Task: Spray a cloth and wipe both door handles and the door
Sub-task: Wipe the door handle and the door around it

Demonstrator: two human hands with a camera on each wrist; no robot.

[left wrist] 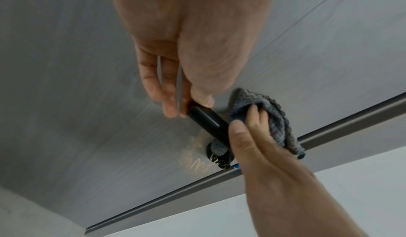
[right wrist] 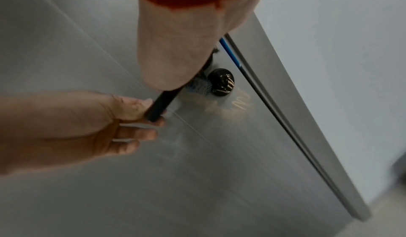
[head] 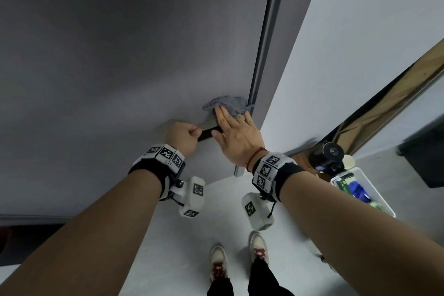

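The grey door (head: 120,55) fills the head view. Its black lever handle (head: 207,133) sticks out near the door's right edge. My left hand (head: 192,133) grips the handle's free end, thumb on top and fingers curled under it (left wrist: 186,107) (right wrist: 151,110). My right hand (head: 230,125) lies flat just above the handle's base and presses a bunched grey cloth (head: 225,103) against the door with straight fingers. In the left wrist view the cloth (left wrist: 276,119) bulges out past those fingers. A round black lock knob (left wrist: 217,156) (right wrist: 222,82) sits below the handle's base. Scuff marks show beside the knob.
The dark door frame (head: 266,43) and a white wall (head: 348,43) stand just right of the door. On the floor at the right are a white bin (head: 384,202) with several items, a black device (head: 326,154) and a dark box (head: 427,158). My shoes (head: 218,262) stand on pale floor.
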